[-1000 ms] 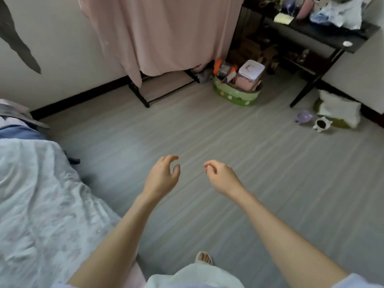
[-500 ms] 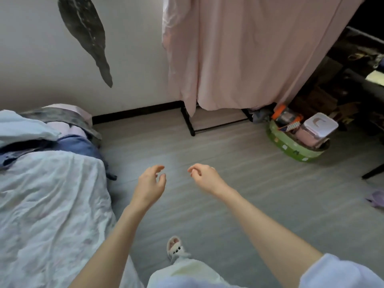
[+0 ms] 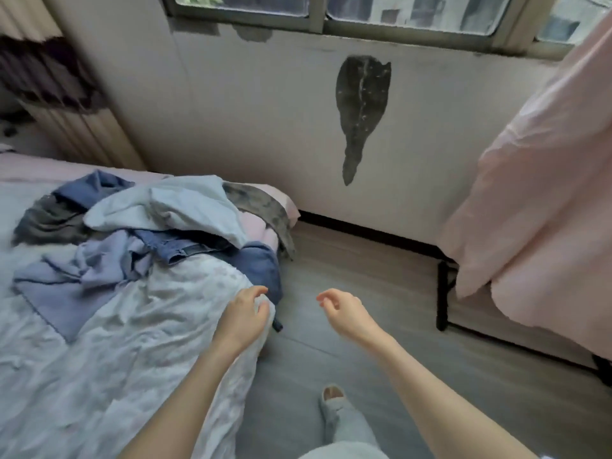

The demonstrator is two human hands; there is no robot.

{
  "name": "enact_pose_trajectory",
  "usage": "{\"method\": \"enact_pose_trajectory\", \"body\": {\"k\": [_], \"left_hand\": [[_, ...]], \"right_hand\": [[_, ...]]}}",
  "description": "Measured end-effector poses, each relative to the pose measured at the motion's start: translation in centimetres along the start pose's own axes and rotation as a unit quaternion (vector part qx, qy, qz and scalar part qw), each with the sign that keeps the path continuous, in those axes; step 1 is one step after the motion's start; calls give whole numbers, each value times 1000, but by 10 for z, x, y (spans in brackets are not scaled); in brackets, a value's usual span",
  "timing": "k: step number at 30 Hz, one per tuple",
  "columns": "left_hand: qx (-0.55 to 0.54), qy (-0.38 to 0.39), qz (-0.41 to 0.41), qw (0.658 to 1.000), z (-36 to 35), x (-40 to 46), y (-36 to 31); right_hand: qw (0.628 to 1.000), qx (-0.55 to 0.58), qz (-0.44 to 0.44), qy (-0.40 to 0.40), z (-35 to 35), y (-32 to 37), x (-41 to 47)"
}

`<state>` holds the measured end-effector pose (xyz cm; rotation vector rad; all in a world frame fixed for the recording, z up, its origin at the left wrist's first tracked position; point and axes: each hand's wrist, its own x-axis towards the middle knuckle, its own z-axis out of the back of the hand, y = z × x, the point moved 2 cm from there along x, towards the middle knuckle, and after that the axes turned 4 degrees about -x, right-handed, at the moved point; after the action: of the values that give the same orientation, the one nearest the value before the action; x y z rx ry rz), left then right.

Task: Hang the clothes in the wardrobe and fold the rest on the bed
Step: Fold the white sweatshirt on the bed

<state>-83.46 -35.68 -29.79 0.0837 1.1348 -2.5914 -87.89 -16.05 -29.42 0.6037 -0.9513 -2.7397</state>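
We are standing beside the bed (image 3: 99,376), covered in a pale floral sheet, with both hands empty. Our left hand (image 3: 243,318) is hovering over the bed's near right edge, fingers loosely curled and holding nothing; our right hand (image 3: 346,313) is hanging over the grey wood floor (image 3: 381,276), half curled, also bare. The heap of rumpled blue, light-blue and grey clothes (image 3: 145,233) is lying toward the bed's far right corner, unfolded. We are judging most of the task as left to do. The pink fabric wardrobe cover (image 3: 536,200) is hiding whatever hangs inside, so hanging progress is unreadable. Individual garments are blurring together.
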Motion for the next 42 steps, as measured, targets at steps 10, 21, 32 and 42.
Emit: {"method": "enact_pose_trajectory", "body": {"k": [10,21,32,42], "left_hand": [[-79,-134,190,969,50,91,47],[-91,-140,257,952,124,266,169],[-114,-119,289,943,162,380,276],[-159,-101,285,940,163,378,272]], "right_hand": [[984,-78,116,114,-16,74,209],[956,-204,130,164,-128,146,403],[905,-358,121,195,-249,215,516],[962,-211,123,125,-208,244,556]]}}
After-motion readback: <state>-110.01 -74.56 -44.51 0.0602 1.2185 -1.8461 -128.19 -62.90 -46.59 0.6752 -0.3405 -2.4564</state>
